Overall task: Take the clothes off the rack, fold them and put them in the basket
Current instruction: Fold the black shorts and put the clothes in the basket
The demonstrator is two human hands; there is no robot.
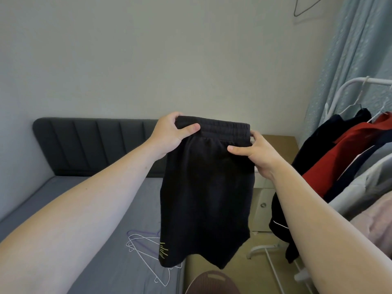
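Now left hand and right hand each pinch the black shorts at the top edge. Long axis hangs straight down; bed lies on the left hand's side.

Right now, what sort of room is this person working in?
Most likely a bedroom: a bed with a padded headboard, a clothes rack, and a curtain.

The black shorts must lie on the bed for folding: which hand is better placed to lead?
Likely the left hand: it grips the shorts at the bed side, while the right hand grips them nearer the rack.
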